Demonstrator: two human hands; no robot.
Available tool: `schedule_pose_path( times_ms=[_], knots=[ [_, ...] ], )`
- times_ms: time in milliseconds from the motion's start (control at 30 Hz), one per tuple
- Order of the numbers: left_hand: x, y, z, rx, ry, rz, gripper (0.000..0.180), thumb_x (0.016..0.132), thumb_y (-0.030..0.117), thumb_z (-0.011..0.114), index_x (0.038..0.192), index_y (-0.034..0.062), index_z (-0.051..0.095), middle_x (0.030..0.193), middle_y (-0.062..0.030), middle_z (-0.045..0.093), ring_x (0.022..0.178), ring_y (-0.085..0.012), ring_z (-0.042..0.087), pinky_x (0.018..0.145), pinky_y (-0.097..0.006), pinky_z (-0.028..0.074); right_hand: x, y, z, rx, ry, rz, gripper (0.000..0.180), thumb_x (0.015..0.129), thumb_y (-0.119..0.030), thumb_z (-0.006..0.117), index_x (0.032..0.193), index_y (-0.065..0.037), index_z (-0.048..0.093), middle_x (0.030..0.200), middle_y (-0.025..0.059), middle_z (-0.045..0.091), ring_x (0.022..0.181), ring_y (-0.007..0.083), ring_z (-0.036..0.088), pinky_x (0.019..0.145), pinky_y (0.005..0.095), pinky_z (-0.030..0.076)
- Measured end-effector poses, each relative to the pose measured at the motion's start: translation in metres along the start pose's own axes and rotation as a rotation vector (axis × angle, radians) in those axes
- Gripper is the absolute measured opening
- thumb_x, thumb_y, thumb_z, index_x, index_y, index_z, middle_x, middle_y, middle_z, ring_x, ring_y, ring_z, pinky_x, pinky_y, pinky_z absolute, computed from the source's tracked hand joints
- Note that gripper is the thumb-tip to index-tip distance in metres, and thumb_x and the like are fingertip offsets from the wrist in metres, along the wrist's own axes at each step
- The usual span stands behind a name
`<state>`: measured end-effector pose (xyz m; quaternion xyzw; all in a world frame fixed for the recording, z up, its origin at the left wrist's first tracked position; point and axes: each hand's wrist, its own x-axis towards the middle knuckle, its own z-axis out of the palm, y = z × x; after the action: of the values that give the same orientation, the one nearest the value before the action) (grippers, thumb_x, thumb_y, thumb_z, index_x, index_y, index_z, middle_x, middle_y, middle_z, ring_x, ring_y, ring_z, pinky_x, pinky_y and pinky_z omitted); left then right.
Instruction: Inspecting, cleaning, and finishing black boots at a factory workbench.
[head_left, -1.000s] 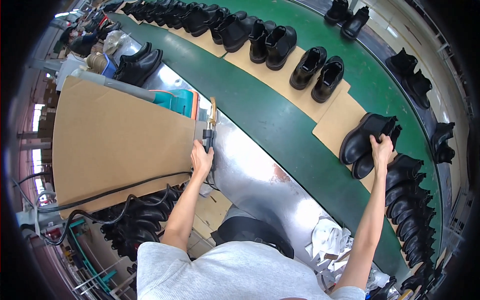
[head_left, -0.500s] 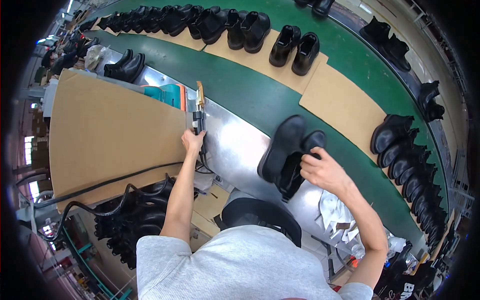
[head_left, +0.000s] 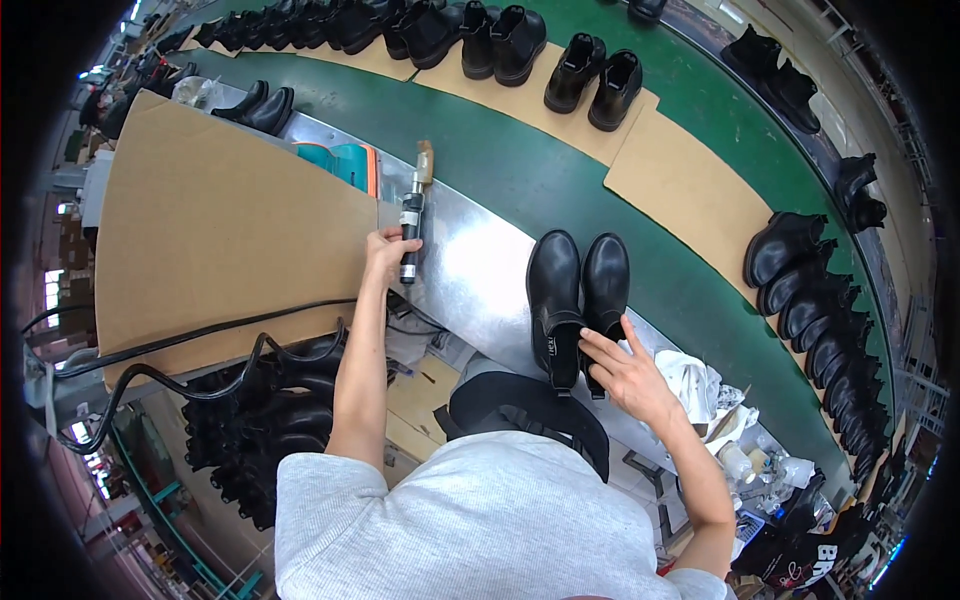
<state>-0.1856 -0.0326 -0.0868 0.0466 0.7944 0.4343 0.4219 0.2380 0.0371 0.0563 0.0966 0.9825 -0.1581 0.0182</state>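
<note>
A pair of black ankle boots, the left boot (head_left: pixel 553 270) and the right boot (head_left: pixel 606 280), lies side by side with toes pointing away from me on the metal strip (head_left: pixel 475 250). My right hand (head_left: pixel 630 375) is at the right boot's shaft, fingers stretched out and apart; its fingertips partly cover the opening. Farther left, my left hand (head_left: pixel 388 253) is closed around a black-handled tool (head_left: pixel 411 222) with a silver neck and a flat tan tip. It holds the tool upright beside the large cardboard sheet (head_left: pixel 230 220).
Rows of black boots (head_left: pixel 425 35) stand on cardboard along the green belt (head_left: pixel 500 140). A teal and orange device (head_left: pixel 345 165) sits behind the cardboard sheet. A black cable (head_left: pixel 200 335) crosses the sheet. White crumpled cloth (head_left: pixel 685 385) lies right of my hand.
The right boot has come down straight beside the left one, both toes now pointing away. My right hand's fingers have spread. The tool has moved slightly right and tilted.
</note>
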Motion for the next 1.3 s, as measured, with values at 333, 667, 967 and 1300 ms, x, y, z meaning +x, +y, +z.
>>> schedule_pose_path(
  times_ms=[333, 667, 967, 1300],
  knots=[
    [-0.007, -0.017, 0.037, 0.771, 0.382, 0.67, 0.05, 0.059, 0.016, 0.08, 0.095, 0.0023, 0.049, 0.092, -0.0174, 0.051, 0.091, -0.0362, 0.05, 0.08, -0.044, 0.042, -0.02, -0.019, 0.01, 0.249, 0.364, 0.246, 0.024, 0.057, 0.006, 0.059, 0.08, -0.001, 0.059, 0.104, 0.0115, 0.06, 0.104, 0.0308, 0.054, 0.086, 0.0424, 0.047],
    [-0.033, -0.013, 0.041, 0.689, 0.617, 0.993, 0.03, 0.078, 0.018, 0.067, 0.098, -0.0012, 0.056, 0.088, -0.0163, 0.06, 0.082, -0.0296, 0.059, 0.073, -0.037, 0.048, -0.041, -0.009, 0.05, 0.58, 0.891, 0.99, 0.01, 0.083, -0.001, 0.055, 0.091, 0.002, 0.061, 0.092, 0.0129, 0.063, 0.089, 0.0242, 0.061, 0.076, 0.031, 0.048],
    [-0.13, -0.037, 0.166, 0.023, -0.524, -0.25, 0.072, 0.089, 0.065, 0.03, 0.109, -0.0013, 0.05, 0.091, -0.0102, 0.055, 0.077, -0.021, 0.055, 0.075, -0.038, 0.046, 0.024, 0.043, 0.132, 1.183, 0.739, 1.242, 0.062, 0.088, -0.054, 0.047, 0.117, 0.0, 0.053, 0.105, 0.0166, 0.06, 0.096, 0.0205, 0.059, 0.081, 0.03, 0.046],
    [-0.195, 0.056, 0.152, -0.111, -0.889, 0.022, 0.077, 0.091, 0.063, 0.02, 0.114, -0.0032, 0.051, 0.098, -0.0113, 0.059, 0.086, -0.018, 0.059, 0.081, -0.032, 0.047, -0.013, 0.019, 0.107, 2.734, 0.952, 0.601, 0.052, 0.089, -0.047, 0.05, 0.114, -0.002, 0.055, 0.107, 0.012, 0.061, 0.093, 0.0235, 0.061, 0.087, 0.0348, 0.047]
  ],
)
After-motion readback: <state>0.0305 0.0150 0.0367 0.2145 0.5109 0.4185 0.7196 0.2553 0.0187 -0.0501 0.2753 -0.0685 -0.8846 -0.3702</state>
